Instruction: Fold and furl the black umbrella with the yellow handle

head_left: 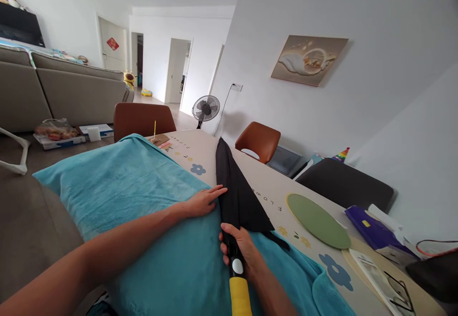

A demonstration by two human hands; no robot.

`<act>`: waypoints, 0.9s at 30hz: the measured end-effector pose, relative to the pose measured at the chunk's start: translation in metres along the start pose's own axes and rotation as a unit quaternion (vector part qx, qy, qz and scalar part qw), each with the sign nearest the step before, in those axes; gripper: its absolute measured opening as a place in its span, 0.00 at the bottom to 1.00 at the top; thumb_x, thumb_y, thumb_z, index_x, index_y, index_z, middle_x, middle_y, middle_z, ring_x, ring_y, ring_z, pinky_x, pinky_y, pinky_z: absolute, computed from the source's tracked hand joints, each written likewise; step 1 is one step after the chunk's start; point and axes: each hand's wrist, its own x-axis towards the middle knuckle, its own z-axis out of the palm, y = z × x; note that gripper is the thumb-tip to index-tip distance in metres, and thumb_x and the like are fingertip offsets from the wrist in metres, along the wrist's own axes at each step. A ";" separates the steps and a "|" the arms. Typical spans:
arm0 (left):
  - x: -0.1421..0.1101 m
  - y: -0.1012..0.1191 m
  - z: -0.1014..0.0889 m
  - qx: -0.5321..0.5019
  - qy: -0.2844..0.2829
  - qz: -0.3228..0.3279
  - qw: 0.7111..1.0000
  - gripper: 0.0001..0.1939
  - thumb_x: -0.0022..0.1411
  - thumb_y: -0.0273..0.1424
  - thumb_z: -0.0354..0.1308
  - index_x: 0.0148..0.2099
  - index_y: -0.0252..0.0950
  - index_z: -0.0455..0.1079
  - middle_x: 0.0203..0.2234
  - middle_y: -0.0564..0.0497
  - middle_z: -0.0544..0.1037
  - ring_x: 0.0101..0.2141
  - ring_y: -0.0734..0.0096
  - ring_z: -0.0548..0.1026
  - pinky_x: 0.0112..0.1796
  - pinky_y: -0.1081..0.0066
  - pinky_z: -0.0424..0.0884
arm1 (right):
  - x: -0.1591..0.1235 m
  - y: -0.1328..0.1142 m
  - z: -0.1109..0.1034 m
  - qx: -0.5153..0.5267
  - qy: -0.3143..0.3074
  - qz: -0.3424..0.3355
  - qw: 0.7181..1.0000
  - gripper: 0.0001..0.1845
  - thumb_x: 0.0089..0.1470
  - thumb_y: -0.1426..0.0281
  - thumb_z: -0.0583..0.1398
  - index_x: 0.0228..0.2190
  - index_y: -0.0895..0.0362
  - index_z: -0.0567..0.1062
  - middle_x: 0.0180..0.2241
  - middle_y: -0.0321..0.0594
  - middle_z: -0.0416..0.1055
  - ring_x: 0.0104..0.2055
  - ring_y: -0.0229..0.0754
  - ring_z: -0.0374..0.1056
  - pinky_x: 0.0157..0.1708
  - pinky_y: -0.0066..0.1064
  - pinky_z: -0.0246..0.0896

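Note:
A black folded umbrella lies lengthwise across the table, its tip pointing away from me. One flap of its canopy is spread out to the right, with a dark strap hanging near the flap's lower corner. My right hand is wrapped around the umbrella just above its white button and yellow handle. Stretched out flat, my left hand touches the left side of the black canopy with its fingertips. Beneath both hands is a turquoise blanket, draped over the table and its left edge.
The pale table has a green oval mat, a purple pouch and eyeglasses on its right side. Brown chairs and a black fan stand beyond it. A grey sofa is at left.

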 end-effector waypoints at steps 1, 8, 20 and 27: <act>-0.001 0.000 0.000 0.000 -0.002 -0.001 1.000 0.38 0.53 0.20 0.46 0.65 0.43 0.44 0.63 0.49 0.50 0.58 0.63 0.58 0.55 0.63 0.58 | 0.000 0.000 0.000 0.001 -0.003 -0.006 1.000 0.11 0.45 0.65 0.60 0.23 0.58 0.65 0.19 0.34 0.65 0.12 0.33 0.58 0.06 0.26 0.54; -0.002 0.001 0.001 0.005 -0.002 -0.005 1.000 0.37 0.53 0.20 0.46 0.65 0.41 0.45 0.62 0.48 0.53 0.58 0.63 0.57 0.56 0.62 0.55 | -0.001 0.000 -0.001 0.002 -0.019 -0.020 1.000 0.10 0.47 0.66 0.60 0.24 0.57 0.64 0.20 0.34 0.65 0.13 0.33 0.59 0.07 0.26 0.54; -0.004 0.004 -0.002 0.009 -0.007 -0.011 1.000 0.37 0.54 0.21 0.46 0.65 0.40 0.45 0.61 0.47 0.54 0.58 0.63 0.58 0.56 0.63 0.57 | 0.000 0.002 -0.002 -0.006 -0.011 -0.015 1.000 0.10 0.49 0.66 0.59 0.25 0.57 0.62 0.21 0.33 0.66 0.13 0.32 0.59 0.07 0.26 0.54; -0.004 0.003 -0.001 0.002 -0.006 -0.011 1.000 0.36 0.54 0.21 0.46 0.65 0.41 0.45 0.61 0.48 0.54 0.57 0.63 0.59 0.55 0.62 0.57 | -0.001 0.001 -0.001 -0.010 -0.011 -0.003 1.000 0.10 0.49 0.66 0.58 0.24 0.57 0.62 0.19 0.33 0.66 0.12 0.32 0.58 0.07 0.26 0.54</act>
